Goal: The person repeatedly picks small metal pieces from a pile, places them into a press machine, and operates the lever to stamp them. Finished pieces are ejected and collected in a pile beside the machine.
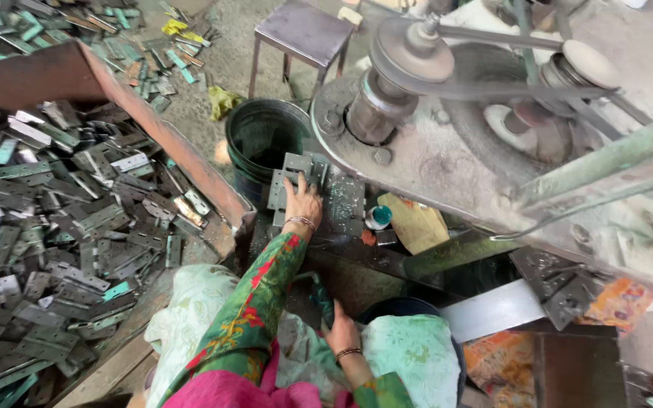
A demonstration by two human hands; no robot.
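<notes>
My left hand (303, 202), in a green flowered sleeve with a bangle at the wrist, reaches forward onto a small stack of grey metal hinge plates (290, 172). The stack lies on the machine's bed, and my fingers are closed over its near edge. My right hand (341, 332), also with a bangle, is low by my lap, between a pale patterned cloth (410, 351) and a dark green fold (319, 296). Its fingers curl against that fold; whether they grip it is unclear.
A rusty bin wall (168, 143) holds a big heap of grey hinges (62, 227) on the left. A black bucket (262, 136) stands behind the stack, a metal stool (302, 34) beyond. A dusty belt-driven machine with pulley (410, 57) fills the right side.
</notes>
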